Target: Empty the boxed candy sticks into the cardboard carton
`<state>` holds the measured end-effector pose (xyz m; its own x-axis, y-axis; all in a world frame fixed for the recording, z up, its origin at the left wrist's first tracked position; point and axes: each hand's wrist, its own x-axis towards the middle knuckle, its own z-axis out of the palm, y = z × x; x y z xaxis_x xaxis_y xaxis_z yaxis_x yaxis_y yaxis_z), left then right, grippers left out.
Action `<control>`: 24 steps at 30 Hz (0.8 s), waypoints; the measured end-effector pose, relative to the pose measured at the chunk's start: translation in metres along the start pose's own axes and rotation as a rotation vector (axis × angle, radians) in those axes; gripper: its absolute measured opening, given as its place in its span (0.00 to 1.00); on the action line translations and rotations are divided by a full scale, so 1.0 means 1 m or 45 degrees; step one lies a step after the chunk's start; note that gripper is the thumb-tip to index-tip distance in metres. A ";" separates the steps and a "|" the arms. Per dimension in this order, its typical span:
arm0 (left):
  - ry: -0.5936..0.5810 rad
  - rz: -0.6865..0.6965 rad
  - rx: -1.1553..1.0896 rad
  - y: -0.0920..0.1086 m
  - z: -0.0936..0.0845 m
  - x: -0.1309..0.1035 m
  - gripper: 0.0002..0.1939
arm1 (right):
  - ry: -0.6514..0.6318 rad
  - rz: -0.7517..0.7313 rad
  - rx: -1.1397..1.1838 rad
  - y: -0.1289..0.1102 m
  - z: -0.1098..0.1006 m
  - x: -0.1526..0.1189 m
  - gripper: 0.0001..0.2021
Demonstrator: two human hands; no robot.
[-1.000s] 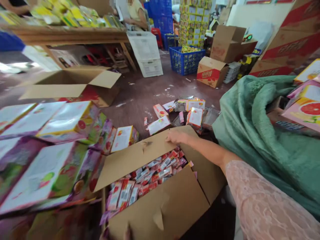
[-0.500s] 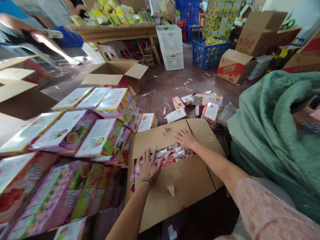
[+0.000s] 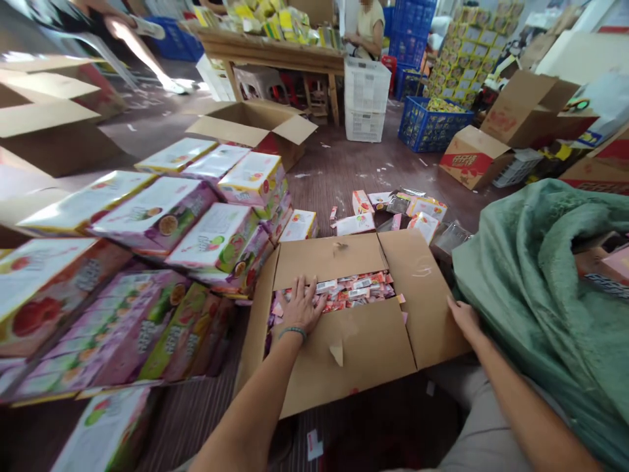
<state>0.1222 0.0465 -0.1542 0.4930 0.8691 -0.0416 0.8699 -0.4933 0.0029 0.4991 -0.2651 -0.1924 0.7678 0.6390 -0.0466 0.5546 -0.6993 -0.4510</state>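
Head view: two bare hands at a partly open carton (image 3: 354, 341) of small sachets (image 3: 361, 292), set before the person.
At the left end of the carton's opening, the left hand (image 3: 301, 308) lies with fingers spread across the sachets; the right hand (image 3: 464, 319) touches the outer edge of the carton's right flap (image 3: 417, 292), whether pinching it cannot be told. Printed boxes (image 3: 211, 239) are stacked left of the carton, green cloth (image 3: 531, 282) bunched at its right.
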 end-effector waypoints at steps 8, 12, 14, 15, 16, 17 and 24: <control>-0.035 0.028 -0.099 -0.003 -0.008 -0.003 0.35 | -0.437 -0.666 0.611 -0.117 -0.075 -0.045 0.31; -0.095 0.071 -0.109 -0.010 -0.013 -0.008 0.36 | -0.130 -0.800 0.478 -0.180 0.017 -0.043 0.35; -0.118 0.088 -0.103 -0.011 -0.014 -0.009 0.36 | -0.034 -0.808 0.400 -0.191 0.069 -0.037 0.36; -0.122 0.088 -0.102 -0.010 -0.015 -0.009 0.36 | -0.019 -0.837 0.346 -0.192 0.091 -0.036 0.36; -0.124 0.086 -0.105 -0.009 -0.017 -0.009 0.37 | -0.024 -0.879 0.281 -0.191 0.110 -0.036 0.35; -0.122 0.085 -0.115 -0.008 -0.019 -0.009 0.37 | -0.037 -0.921 0.207 -0.188 0.124 -0.037 0.35; 0.122 -0.558 -0.258 -0.068 -0.028 -0.041 0.37 | 0.022 -0.745 -0.068 -0.148 0.143 -0.062 0.33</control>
<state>0.0432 0.0451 -0.1242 0.0707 0.9975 0.0097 0.9771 -0.0712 0.2003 0.3236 -0.1557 -0.2500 0.3339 0.9186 0.2115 0.9029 -0.2472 -0.3517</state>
